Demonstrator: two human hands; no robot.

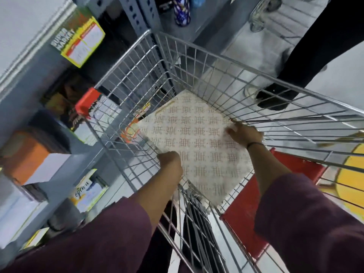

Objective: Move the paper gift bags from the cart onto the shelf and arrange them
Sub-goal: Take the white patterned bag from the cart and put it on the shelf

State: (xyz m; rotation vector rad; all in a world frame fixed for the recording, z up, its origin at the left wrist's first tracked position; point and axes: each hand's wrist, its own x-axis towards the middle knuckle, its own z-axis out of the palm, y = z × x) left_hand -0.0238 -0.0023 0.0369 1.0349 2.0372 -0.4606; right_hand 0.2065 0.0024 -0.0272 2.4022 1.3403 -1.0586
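A flat white paper gift bag [197,138] with a brown lattice pattern lies inside the wire shopping cart [197,62]. Whether it is one bag or a stack I cannot tell. My left hand [170,162] grips its near left edge, fingers curled under. My right hand [245,133] holds its right edge by the cart's side wall. Both arms, in maroon sleeves, reach down into the basket. The grey shelf [59,154] stands to the left of the cart.
Boxed goods fill the shelf: an orange box [23,156], a yellow-green carton [82,42], a pale box [88,192]. The cart's red seat flap [256,203] is at the near right. Another person's dark legs [307,52] and a second cart [275,14] stand beyond.
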